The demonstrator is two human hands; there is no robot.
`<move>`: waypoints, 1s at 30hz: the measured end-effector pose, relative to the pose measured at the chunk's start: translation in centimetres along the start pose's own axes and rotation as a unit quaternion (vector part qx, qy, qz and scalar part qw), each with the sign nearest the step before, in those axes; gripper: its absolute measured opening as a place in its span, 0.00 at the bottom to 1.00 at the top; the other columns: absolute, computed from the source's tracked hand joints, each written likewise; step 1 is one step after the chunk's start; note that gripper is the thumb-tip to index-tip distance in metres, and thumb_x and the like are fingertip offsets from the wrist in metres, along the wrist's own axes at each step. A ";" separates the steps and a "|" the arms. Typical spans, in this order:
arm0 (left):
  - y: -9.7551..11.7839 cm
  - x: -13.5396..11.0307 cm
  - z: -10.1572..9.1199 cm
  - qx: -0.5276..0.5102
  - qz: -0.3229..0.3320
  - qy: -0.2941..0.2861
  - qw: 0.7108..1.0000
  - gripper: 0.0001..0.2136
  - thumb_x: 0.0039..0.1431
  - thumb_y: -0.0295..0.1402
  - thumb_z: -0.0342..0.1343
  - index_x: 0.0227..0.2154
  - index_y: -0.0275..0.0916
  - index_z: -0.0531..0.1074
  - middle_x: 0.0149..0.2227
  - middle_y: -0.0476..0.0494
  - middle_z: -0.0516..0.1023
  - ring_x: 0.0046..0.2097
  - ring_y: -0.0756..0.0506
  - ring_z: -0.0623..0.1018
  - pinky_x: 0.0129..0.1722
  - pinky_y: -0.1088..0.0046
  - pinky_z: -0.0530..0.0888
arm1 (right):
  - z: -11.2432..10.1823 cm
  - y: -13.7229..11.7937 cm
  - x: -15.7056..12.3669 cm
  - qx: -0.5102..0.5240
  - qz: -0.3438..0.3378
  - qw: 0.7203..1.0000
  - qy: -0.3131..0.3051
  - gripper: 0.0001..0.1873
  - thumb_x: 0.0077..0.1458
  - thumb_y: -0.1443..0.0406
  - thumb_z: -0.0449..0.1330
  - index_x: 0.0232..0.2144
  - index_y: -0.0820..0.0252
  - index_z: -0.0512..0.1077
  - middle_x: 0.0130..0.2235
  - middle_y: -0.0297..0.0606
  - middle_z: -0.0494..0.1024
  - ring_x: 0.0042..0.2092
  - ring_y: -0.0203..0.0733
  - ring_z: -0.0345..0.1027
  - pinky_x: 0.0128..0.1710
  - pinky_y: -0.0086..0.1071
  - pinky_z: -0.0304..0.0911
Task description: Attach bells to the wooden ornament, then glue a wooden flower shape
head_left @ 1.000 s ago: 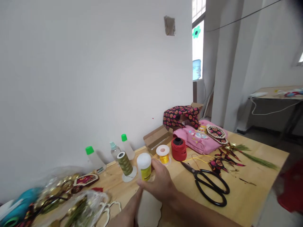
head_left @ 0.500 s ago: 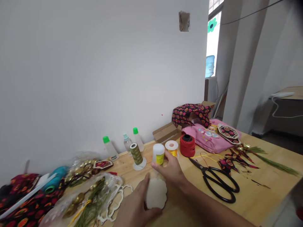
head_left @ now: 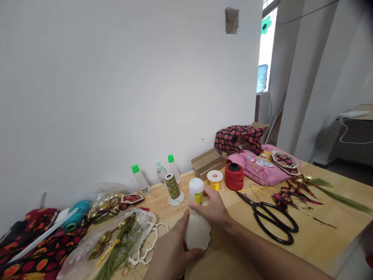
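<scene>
Head view now shows more of the pale scalloped panel (head_left: 198, 233) than a second ago, pinched in our left hand (head_left: 174, 243), while our right hand (head_left: 217, 210) curls round the white-capped jar (head_left: 196, 185) just beyond, near the olive thread spool (head_left: 172, 186), so we have both hands occupied.

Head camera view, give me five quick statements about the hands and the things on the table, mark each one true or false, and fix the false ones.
1. The right hand grips the white bottle. True.
2. The left hand holds a paintbrush. False: it holds a pale scalloped piece.
3. In the picture, the red spool stands right of the yellow spool. True.
4. The black scissors lie on the pink cloth. False: they lie on the wooden tabletop.
5. The olive thread spool is upright. True.
</scene>
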State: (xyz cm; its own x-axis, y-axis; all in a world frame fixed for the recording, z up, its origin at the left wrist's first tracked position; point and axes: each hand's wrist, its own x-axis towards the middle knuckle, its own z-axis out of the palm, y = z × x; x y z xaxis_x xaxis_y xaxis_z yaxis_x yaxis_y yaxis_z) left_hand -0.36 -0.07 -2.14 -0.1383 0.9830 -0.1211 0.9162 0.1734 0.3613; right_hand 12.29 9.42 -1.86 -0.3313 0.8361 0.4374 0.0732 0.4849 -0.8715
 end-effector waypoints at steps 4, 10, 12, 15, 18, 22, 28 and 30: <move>0.1 -0.1 0.0 0.001 -0.007 -0.004 1.000 0.40 0.38 0.40 0.56 0.56 0.42 0.45 0.46 0.43 0.70 0.40 0.43 0.72 0.34 0.73 0.64 | 0.1 0.1 0.0 -0.025 -0.020 0.999 0.000 0.15 0.39 0.63 0.61 0.33 0.60 0.67 0.30 0.33 0.71 0.33 0.38 0.64 0.32 0.30 0.59; -0.1 0.0 0.1 -0.008 -0.002 0.002 1.000 0.39 0.38 0.40 0.56 0.55 0.42 0.47 0.46 0.44 0.70 0.39 0.44 0.72 0.35 0.73 0.64 | 0.1 1.0 0.3 -0.010 0.003 1.000 -0.028 0.14 0.40 0.61 0.60 0.32 0.61 0.67 0.31 0.34 0.72 0.33 0.39 0.65 0.32 0.30 0.60; -0.1 0.0 0.2 -0.008 0.000 0.004 1.000 0.39 0.38 0.40 0.56 0.55 0.42 0.48 0.47 0.44 0.70 0.40 0.44 0.72 0.36 0.74 0.64 | 0.1 1.2 0.4 0.004 0.017 0.999 -0.037 0.14 0.41 0.61 0.59 0.32 0.61 0.66 0.30 0.34 0.72 0.33 0.38 0.65 0.31 0.29 0.60; -0.1 -0.1 0.1 -0.007 0.010 0.005 1.000 0.39 0.38 0.40 0.56 0.55 0.42 0.47 0.47 0.44 0.69 0.38 0.44 0.72 0.35 0.74 0.63 | 0.0 1.1 0.4 -0.014 0.011 0.999 -0.046 0.14 0.40 0.62 0.60 0.32 0.61 0.66 0.31 0.34 0.72 0.33 0.38 0.65 0.31 0.29 0.59; 0.0 -0.1 0.1 -0.007 0.011 0.002 1.000 0.40 0.39 0.40 0.56 0.56 0.45 0.44 0.45 0.47 0.71 0.35 0.46 0.73 0.32 0.75 0.63 | -0.1 0.7 0.2 -0.047 -0.026 0.997 -0.060 0.15 0.39 0.62 0.61 0.33 0.59 0.66 0.32 0.33 0.72 0.34 0.38 0.64 0.33 0.30 0.59; 0.1 -0.1 0.0 0.014 0.006 -0.007 1.000 0.40 0.39 0.41 0.55 0.56 0.44 0.44 0.41 0.46 0.73 0.35 0.44 0.72 0.30 0.75 0.62 | -0.2 0.4 0.1 -0.058 -0.055 0.994 -0.070 0.18 0.39 0.62 0.61 0.36 0.58 0.66 0.33 0.33 0.71 0.35 0.38 0.64 0.34 0.29 0.58; 0.0 0.0 0.0 0.013 0.006 -0.012 1.000 0.39 0.40 0.41 0.55 0.56 0.45 0.43 0.40 0.46 0.73 0.34 0.45 0.72 0.31 0.75 0.62 | 0.0 0.9 0.2 -0.058 -0.046 0.996 -0.056 0.15 0.40 0.62 0.60 0.33 0.59 0.66 0.31 0.32 0.71 0.33 0.37 0.63 0.32 0.29 0.58; -0.1 0.0 0.1 0.012 0.005 -0.008 1.000 0.40 0.39 0.41 0.55 0.56 0.46 0.44 0.40 0.46 0.73 0.34 0.45 0.72 0.30 0.75 0.62 | 0.0 1.0 0.2 -0.056 -0.044 0.996 -0.056 0.15 0.40 0.62 0.60 0.33 0.58 0.66 0.32 0.32 0.71 0.33 0.37 0.63 0.32 0.29 0.58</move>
State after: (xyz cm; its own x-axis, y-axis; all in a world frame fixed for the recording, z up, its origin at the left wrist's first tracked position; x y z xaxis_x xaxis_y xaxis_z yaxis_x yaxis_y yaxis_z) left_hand -0.42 -0.06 -2.28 -0.1234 0.9834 -0.1329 0.9264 0.1622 0.3397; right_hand 12.28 10.08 -2.60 -0.4440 0.7582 0.4775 0.1423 0.5858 -0.7979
